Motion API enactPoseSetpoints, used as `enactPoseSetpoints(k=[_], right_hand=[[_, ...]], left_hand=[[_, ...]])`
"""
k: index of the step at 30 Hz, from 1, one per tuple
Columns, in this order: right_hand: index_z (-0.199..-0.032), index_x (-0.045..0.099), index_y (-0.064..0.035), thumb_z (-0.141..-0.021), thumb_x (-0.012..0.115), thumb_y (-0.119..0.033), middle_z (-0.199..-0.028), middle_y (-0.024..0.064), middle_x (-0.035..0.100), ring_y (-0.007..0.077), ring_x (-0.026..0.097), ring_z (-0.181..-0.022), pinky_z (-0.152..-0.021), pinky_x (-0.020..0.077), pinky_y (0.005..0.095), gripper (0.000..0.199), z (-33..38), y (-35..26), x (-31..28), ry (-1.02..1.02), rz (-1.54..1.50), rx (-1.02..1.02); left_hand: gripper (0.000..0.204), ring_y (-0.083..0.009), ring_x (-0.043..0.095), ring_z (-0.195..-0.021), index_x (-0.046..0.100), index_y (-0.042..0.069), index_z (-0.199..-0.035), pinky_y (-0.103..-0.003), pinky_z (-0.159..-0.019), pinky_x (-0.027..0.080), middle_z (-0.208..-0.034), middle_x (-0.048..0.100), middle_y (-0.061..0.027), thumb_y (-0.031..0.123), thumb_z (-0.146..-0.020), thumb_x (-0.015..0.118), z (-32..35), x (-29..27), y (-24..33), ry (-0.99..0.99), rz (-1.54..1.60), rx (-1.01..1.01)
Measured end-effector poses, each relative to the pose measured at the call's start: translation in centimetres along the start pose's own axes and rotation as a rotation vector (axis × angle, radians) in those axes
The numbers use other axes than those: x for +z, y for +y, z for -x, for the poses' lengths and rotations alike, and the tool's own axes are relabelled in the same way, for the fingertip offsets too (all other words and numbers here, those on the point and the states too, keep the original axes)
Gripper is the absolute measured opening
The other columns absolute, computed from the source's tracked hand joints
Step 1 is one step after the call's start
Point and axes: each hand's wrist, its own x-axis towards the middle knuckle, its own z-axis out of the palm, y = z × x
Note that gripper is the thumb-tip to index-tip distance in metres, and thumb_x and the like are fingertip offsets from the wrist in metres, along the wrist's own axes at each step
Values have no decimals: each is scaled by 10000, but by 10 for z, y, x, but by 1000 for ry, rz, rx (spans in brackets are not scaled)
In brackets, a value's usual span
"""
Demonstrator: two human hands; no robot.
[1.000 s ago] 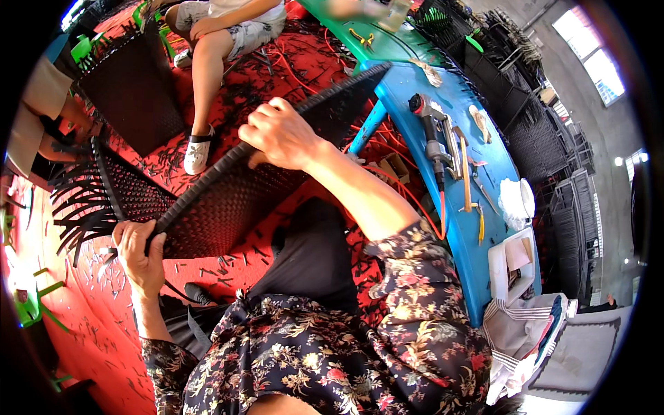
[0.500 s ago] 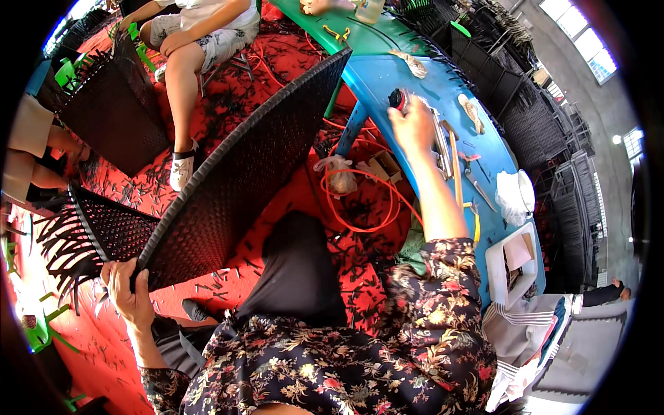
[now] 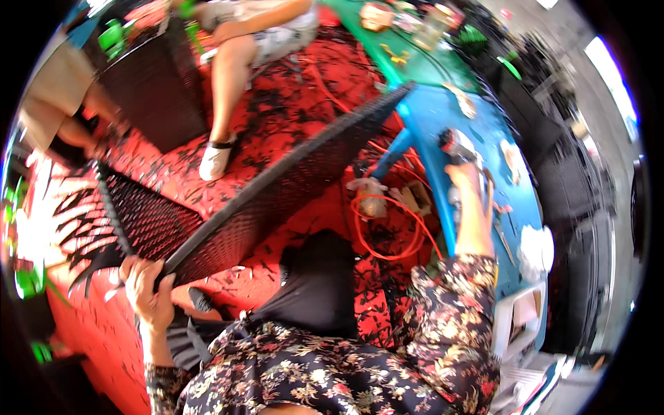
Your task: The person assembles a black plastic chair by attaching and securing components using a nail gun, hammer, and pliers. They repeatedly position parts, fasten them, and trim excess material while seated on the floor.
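A large dark woven wicker panel (image 3: 277, 187), flat and ribbed with a tight basket-weave texture, runs diagonally across the middle of the frame. Its long axis goes from the lower left, where loose black strands fan out like a fringe, up to a corner pointing toward the upper right, near the edge of the long blue workbench (image 3: 443, 111). The left hand (image 3: 146, 290), at the lower left of the frame, is clenched around the panel's lower rim, fingers curled over the edge. The right hand (image 3: 465, 181), at the right of centre, is stretched out over the blue bench with fingers wrapped around a small tool with a dark and silvery head (image 3: 453, 145); blur hides what kind it is.

Half a second ago the panel stood in much the same diagonal and the right hand was already reaching at the bench; a second ago that hand lay on the panel's upper edge instead.

A coil of thin orange hose (image 3: 387, 228) lies on the red, black-littered floor mat (image 3: 290, 111) below the bench. At the top of the frame sits another person, one bare leg down to a white shoe (image 3: 213, 162).
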Motion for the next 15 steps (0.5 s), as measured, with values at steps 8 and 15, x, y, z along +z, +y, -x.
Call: enactPoseSetpoints(k=[8, 15], right_hand=[[-1024, 543, -9, -666, 810, -128, -777, 71, 602, 124, 525, -485, -436, 434, 283, 462, 42, -1, -53, 45, -312, -485], [-1010, 555, 13, -827, 624, -72, -791, 50, 547, 121, 541, -697, -684, 446, 264, 213, 191, -68, -152, -309, -931, -860]], left_hand=[[241, -264, 593, -751, 642, 46, -865, -407, -834, 406, -764, 609, -75, 161, -677, 739, -3, 7, -16, 40, 46, 40], [242, -255, 602, -820, 634, 61, -884, -406, -878, 387, -792, 608, -75, 200, -706, 723, -2, 23, -20, 81, 70, 77]])
